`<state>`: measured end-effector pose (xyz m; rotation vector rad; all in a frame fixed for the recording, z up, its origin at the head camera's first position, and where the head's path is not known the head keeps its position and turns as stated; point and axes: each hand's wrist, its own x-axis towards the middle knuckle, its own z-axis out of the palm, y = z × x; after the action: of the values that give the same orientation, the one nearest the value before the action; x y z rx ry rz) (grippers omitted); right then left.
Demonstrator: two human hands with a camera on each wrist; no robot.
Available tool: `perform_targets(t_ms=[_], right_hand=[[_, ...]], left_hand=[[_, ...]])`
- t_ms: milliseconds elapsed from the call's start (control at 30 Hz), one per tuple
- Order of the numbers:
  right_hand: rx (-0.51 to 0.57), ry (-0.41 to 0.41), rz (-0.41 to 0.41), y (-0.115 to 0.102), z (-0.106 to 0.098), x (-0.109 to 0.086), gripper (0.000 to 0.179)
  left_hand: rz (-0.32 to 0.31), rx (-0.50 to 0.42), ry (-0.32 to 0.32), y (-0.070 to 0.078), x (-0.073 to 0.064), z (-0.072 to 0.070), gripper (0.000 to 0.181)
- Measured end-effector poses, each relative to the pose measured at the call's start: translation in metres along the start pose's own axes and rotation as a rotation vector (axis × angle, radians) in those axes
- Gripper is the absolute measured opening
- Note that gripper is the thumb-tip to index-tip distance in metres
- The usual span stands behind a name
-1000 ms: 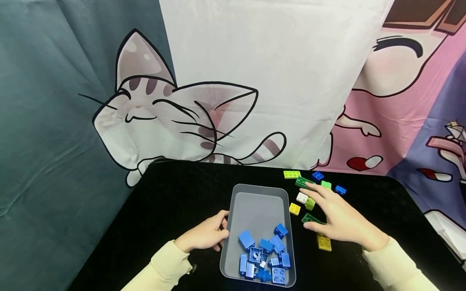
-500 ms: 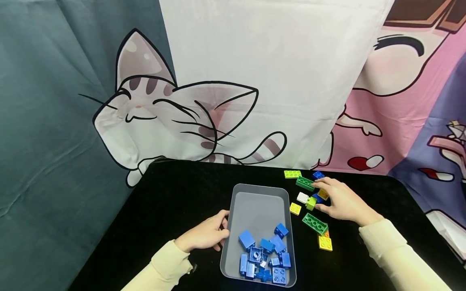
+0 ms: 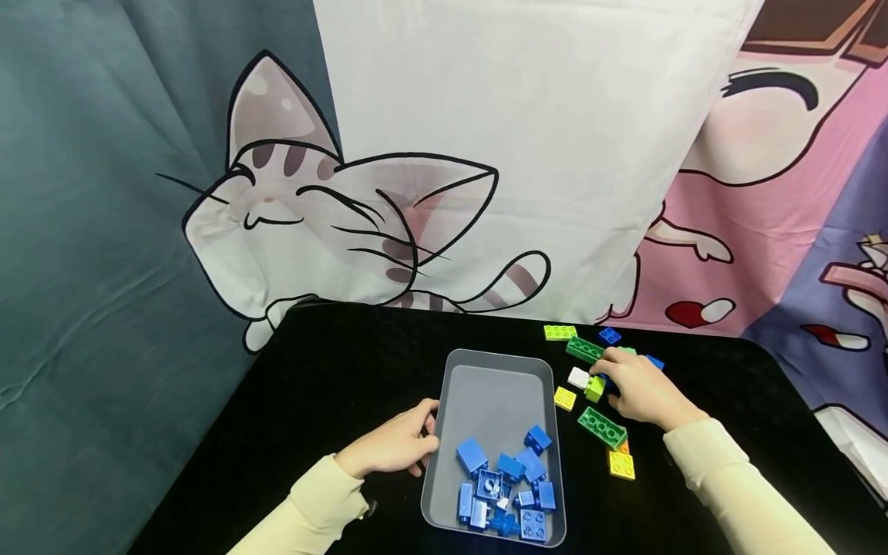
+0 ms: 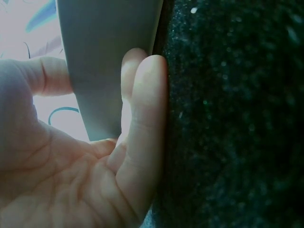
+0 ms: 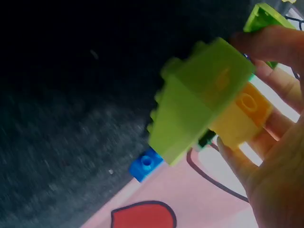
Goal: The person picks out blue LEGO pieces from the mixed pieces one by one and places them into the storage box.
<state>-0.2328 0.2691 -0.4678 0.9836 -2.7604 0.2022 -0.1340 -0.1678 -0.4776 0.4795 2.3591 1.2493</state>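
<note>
A grey tray (image 3: 479,393) lies on the black table with several blue bricks (image 3: 509,469) in its near half. My left hand (image 3: 395,441) holds the tray's left side. In the left wrist view its thumb meets the rim and its fingers (image 4: 149,95) lie along the outer wall, low by the tabletop. My right hand (image 3: 645,385) reaches down into the loose bricks, thumb and fingers curled round a blue brick (image 3: 605,378), mostly hidden. In the right wrist view a green brick (image 5: 204,102) and an orange-yellow brick (image 5: 237,118) overlap the fingers.
Right of the tray lie dark green bricks (image 3: 602,427), a white brick (image 3: 578,378), a lime brick (image 3: 594,388) and yellow bricks (image 3: 621,465). Farther back are a long lime brick (image 3: 560,332) and a blue brick (image 3: 610,335). A printed cloth (image 3: 555,116) hangs behind the table.
My right hand moved from over the dark green brick to the blue brick farther back, and its fingers drew together there. The left hand stays at the tray.
</note>
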Motion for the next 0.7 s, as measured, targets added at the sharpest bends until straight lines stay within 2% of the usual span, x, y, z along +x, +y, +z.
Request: perform_targets(t_ms=[400,567,700], right_hand=[[-0.014,0.048,0.015,-0.004,0.005,-0.010,0.040],[0.030,0.075,0.095,-0.005,0.001,-0.017,0.039],[0.099,0.174,0.171,-0.008,-0.006,-0.021,0.037]], left_hand=[[-0.016,-0.004,0.001,-0.003,0.003,0.001,0.063],[-0.012,-0.006,-0.001,-0.003,0.002,0.000,0.064],[-0.008,-0.004,-0.002,-0.002,0.002,0.001,0.064]])
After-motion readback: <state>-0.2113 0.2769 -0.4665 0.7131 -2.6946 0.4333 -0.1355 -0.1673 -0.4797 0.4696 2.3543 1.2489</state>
